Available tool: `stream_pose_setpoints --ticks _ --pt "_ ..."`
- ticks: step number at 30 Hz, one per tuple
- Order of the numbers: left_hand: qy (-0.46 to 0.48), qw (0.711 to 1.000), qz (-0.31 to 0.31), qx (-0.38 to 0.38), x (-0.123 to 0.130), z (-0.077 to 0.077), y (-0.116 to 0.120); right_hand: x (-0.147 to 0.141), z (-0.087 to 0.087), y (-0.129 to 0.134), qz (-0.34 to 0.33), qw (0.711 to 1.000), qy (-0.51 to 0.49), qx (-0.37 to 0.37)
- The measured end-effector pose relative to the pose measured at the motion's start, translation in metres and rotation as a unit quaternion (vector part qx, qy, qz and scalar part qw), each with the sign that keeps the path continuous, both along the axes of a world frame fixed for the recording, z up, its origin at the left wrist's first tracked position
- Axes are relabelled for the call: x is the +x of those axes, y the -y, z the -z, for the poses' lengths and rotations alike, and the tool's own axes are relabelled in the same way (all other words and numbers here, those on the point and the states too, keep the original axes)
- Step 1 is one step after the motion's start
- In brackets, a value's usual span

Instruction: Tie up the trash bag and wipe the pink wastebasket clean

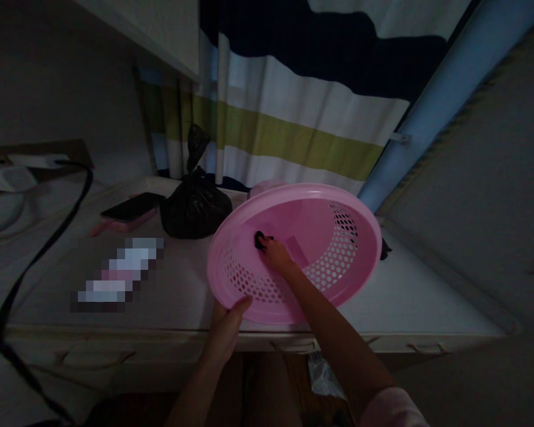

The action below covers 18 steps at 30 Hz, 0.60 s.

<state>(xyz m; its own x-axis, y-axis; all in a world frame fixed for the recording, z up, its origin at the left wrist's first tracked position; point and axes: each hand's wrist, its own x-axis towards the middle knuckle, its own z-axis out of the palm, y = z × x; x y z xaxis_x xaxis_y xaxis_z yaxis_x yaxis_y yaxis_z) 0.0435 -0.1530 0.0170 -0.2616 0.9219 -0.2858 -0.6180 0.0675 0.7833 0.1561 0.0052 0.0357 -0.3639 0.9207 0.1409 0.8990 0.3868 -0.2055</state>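
Note:
A pink plastic basket (311, 216) with perforated sides is tilted on the white desktop, its mouth facing me. My left hand (226, 329) grips the near-left part of its rim, thumb over the edge and the other fingers mostly hidden behind it. Inside the basket, my right hand (276, 254) is closed on a small crumpled black thing (260, 239), which looks like a bit of plastic or cloth. A knotted black plastic bag (196, 206) stands just left of the basket.
A dark phone (133, 206) rests on something pink at the back left, with a pixelated object (118, 274) nearer. A black cable (48, 249) runs from the wall sockets down the left. Behind hangs a striped curtain (302, 130). Black material (385, 249) shows right of the basket.

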Motion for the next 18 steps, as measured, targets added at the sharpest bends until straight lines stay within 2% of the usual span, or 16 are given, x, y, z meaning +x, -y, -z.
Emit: stream_pose_setpoints --ticks 4,8,12,18 --pt "-0.025 1.000 0.006 -0.008 -0.001 -0.001 -0.001 0.002 -0.002 0.024 -0.030 0.999 -0.010 0.005" --pt "-0.025 1.000 0.013 0.000 -0.001 -0.003 0.000 0.004 -0.003 0.041 -0.095 0.987 -0.128 0.000" --pt "-0.010 1.000 0.019 0.011 -0.001 -0.005 0.002 0.005 -0.001 0.043 -0.151 0.957 -0.248 -0.027" --pt "0.001 1.000 0.016 0.019 0.000 0.001 -0.003 -0.002 0.004 0.035 -0.183 0.927 -0.326 -0.042"
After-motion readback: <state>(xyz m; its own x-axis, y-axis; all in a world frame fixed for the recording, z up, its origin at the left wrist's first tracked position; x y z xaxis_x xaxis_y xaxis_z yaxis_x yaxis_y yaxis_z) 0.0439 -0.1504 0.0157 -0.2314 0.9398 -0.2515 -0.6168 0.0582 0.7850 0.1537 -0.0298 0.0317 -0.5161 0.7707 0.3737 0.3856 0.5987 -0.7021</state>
